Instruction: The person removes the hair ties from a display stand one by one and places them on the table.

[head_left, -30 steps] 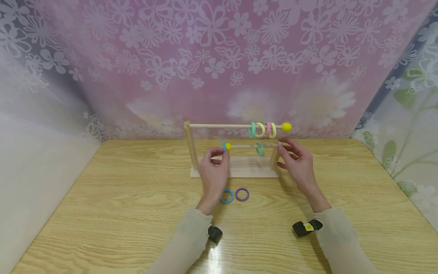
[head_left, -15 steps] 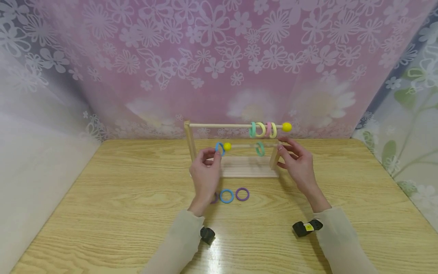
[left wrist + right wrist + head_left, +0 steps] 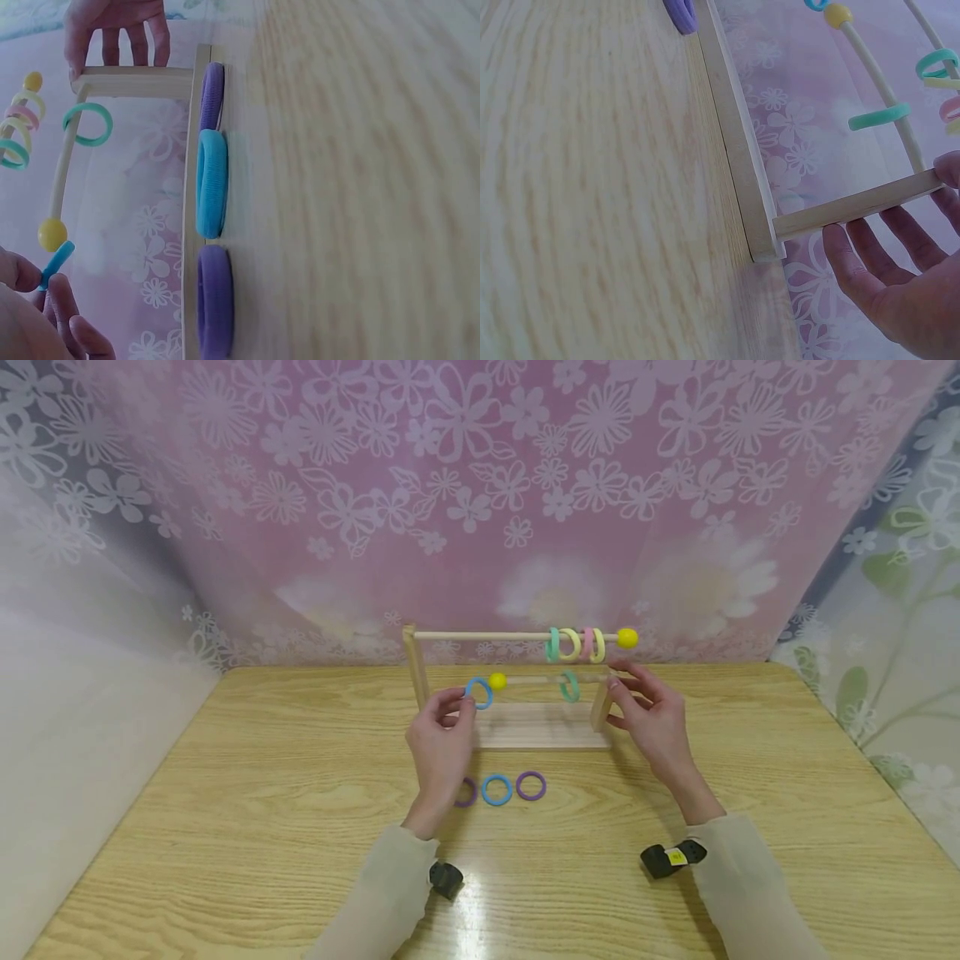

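My left hand (image 3: 441, 747) pinches a blue ring (image 3: 56, 264) between thumb and fingers. That ring is just left of the yellow ball (image 3: 498, 681) at the free end of the lower wooden rod (image 3: 525, 680), and apart from the rod. A green ring (image 3: 879, 117) hangs on this rod, nearer its right end. My right hand (image 3: 656, 722) holds the upper end of the short wooden post (image 3: 855, 204), thumb at the top and fingers along the far side. Both rods belong to one wooden stand, whose base (image 3: 540, 739) rests on the table.
The upper rod (image 3: 480, 635) carries green, yellow and pink rings beside its yellow end ball (image 3: 627, 638). The tall post (image 3: 417, 672) rises at the left. In front of the base lie a blue ring (image 3: 214, 184) and two purple rings, one (image 3: 216, 304) partly behind my left hand in the head view.
My left hand has moved left and slightly down with the blue ring, away from the yellow ball. The ring now faces the head camera more. A purple ring has come into view. My right hand stays put.
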A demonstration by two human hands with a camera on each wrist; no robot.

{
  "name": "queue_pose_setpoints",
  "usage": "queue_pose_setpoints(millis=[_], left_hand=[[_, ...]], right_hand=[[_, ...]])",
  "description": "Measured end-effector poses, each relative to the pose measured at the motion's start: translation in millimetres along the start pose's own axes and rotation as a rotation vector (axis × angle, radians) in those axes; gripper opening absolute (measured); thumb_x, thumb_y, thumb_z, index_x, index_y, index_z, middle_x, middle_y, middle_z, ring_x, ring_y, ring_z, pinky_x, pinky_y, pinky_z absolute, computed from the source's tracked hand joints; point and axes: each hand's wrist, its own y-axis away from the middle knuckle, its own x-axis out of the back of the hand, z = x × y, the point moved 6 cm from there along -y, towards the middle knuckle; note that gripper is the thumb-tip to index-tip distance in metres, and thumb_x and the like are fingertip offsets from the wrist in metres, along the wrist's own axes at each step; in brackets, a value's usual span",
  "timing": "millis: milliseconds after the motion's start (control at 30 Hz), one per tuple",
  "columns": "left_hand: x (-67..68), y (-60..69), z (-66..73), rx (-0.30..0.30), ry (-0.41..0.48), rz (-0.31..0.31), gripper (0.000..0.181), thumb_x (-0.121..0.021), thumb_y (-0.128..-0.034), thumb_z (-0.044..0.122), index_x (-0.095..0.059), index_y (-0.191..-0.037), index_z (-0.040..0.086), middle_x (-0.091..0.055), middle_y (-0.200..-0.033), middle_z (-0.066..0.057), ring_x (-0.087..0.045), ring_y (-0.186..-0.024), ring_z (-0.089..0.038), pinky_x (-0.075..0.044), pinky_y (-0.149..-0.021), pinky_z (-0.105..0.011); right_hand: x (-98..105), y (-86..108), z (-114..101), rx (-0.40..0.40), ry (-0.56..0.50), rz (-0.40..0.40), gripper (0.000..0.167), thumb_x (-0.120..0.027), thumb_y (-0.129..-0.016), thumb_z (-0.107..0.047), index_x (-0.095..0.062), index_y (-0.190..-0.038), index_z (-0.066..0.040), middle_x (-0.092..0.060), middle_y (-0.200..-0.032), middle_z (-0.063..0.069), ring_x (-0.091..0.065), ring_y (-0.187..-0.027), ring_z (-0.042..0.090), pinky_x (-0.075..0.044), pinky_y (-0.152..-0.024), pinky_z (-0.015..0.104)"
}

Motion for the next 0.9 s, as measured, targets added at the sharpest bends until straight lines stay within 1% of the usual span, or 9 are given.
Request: queue_pose_setpoints(millis=[100,333,467,667,900], left_hand=[[-0.2,0.1,0.8,0.006,-0.002,-0.002,0.014,-0.071,-0.0925,0.016,-0.077,-0.104,0.011,-0.079,-0.093,-0.009,-0.065,-0.069,-0.015,-0.051,-0.062,-0.020],[-0.1,0.0,0.2,0.033,-0.002,-0.024,0.014,-0.071,-0.0920,0.015,-0.078,-0.103,0.010,-0.079,-0.092,-0.009,-0.070,-0.075,-0.039,-0.049,-0.060,-0.019],[1.2,-0.6,0.0,0.046,-0.004,-0.033,0.013,-0.071,-0.0918,0.014,-0.078,-0.102,0.009,-0.079,-0.091,-0.009,-0.071,-0.075,-0.040,-0.049,-0.059,-0.019],[3.6,-1.4,0.8,0.070,-0.004,-0.047,0.015,-0.072,-0.0913,0.016,-0.078,-0.104,0.010,-0.079,-0.094,-0.012,-0.072,-0.078,-0.042,-0.049,-0.059,-0.018],[5.6,1.2,1.6,0.084,-0.031,-0.078,0.014,-0.072,-0.0901,0.017,-0.079,-0.102,0.012,-0.079,-0.092,-0.009,-0.071,-0.078,-0.041,-0.049,-0.060,-0.019]], right_hand=[[0.0,0.2,-0.1,-0.009,-0.003,-0.001,0.042,-0.062,-0.103,-0.026,-0.060,-0.140,-0.007,-0.066,-0.108,-0.016,-0.069,-0.095,0.002,-0.062,-0.071,0.027],[0.1,-0.7,2.5,-0.029,0.000,0.008,0.043,-0.063,-0.102,-0.026,-0.059,-0.141,-0.007,-0.065,-0.107,-0.017,-0.069,-0.095,0.002,-0.062,-0.070,0.026],[0.6,-1.0,2.3,-0.027,-0.005,0.011,0.043,-0.063,-0.102,-0.026,-0.059,-0.141,-0.007,-0.066,-0.107,-0.016,-0.069,-0.094,0.002,-0.062,-0.070,0.026],[0.7,-0.3,2.1,-0.025,0.003,0.009,0.043,-0.063,-0.103,-0.027,-0.059,-0.141,-0.008,-0.065,-0.109,-0.017,-0.068,-0.096,0.001,-0.062,-0.071,0.025],[0.4,1.1,-0.2,-0.016,0.010,0.001,0.044,-0.062,-0.103,-0.029,-0.059,-0.142,-0.010,-0.065,-0.110,-0.018,-0.068,-0.097,0.002,-0.062,-0.071,0.026]])
